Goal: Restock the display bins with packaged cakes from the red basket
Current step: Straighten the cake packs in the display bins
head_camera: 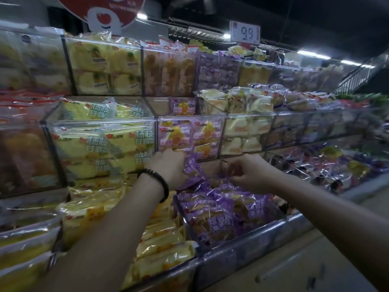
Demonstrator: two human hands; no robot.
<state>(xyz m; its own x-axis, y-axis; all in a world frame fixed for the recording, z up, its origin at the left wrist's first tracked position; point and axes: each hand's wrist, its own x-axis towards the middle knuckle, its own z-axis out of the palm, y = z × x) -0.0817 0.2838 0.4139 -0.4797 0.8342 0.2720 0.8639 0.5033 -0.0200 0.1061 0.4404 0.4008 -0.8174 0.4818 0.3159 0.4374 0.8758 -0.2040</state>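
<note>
Purple cakes [221, 209]: clear-wrapped packets with purple print, which I see heaped loosely in the lowest tier.
Lower bin [182, 213]: clear-walled, its front half piled full.
Raised packet [192, 167]: tilted on edge at the heap's back, gripped by my left hand [168, 167].

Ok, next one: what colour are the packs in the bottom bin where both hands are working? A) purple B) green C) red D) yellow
A: the left hand and right hand are both in among purple packs in that bottom bin; the yellow packs lie in the next bin over.
</note>
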